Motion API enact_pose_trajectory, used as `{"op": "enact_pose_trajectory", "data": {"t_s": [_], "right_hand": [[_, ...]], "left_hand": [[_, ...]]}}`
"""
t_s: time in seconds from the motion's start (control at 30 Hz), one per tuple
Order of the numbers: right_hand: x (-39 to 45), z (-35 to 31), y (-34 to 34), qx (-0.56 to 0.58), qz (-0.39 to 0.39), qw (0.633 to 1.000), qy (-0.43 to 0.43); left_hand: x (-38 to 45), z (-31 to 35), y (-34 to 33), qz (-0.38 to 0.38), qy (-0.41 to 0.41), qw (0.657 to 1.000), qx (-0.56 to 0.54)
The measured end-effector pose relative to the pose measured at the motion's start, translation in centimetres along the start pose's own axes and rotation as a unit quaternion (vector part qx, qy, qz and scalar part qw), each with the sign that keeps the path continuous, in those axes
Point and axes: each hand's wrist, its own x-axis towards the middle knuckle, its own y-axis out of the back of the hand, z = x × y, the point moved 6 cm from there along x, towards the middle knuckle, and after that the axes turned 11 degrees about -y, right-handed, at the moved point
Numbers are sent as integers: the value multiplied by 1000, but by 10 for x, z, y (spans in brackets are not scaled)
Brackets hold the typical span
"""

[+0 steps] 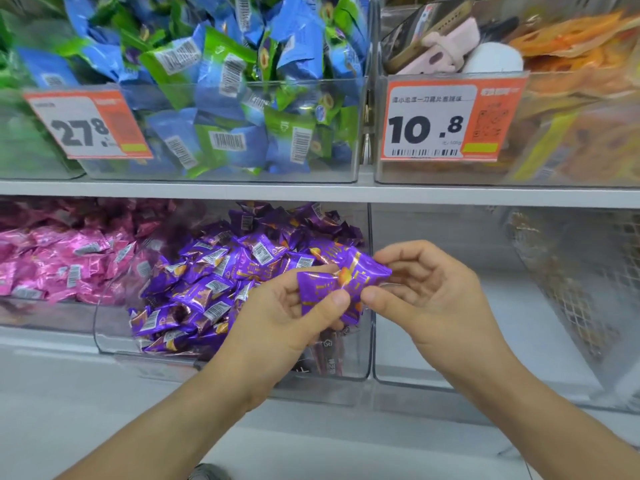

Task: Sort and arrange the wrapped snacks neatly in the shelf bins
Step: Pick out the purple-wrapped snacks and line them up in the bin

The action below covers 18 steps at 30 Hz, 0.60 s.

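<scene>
My left hand (pixel 294 313) and right hand (pixel 415 289) both pinch shiny purple foil-wrapped snacks (pixel 341 284) above the clear plastic bin (pixel 367 358).

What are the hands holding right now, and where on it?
Both hold purple wrapped snacks in front of the purple bin. The left hand pinches the lower left part with its thumb; the right hand pinches the right side.

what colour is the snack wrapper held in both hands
Purple with orange-gold print, snack wrapper; seen in the head view.
</scene>
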Motion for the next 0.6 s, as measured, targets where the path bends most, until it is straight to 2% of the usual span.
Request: {"op": "enact_pose_trajectory", "data": {"t_s": [0.1,0.23,0.33,0.43,0.5,0.6], "right_hand": [[-2,-8,-5,-119,-19,991,61],[-8,-4,-13,-305,-78,945,89],[-14,-4,-20,-370,-116,913,130],[-18,-3,-25,-409,-162,885,152],[-15,-8,-18,-399,-138,893,154],[-9,-14,-2,-305,-54,945,104]], "left_hand": [[-1,0,-2,-22,-13,1000,17],[-3,-2,-7,-72,-13,997,17],[-3,1,-14,-106,-11,994,30],[-2,4,-15,-112,-43,987,105],[0,6,-17,-124,-58,984,112],[5,8,-14,-95,-69,992,50]]}}
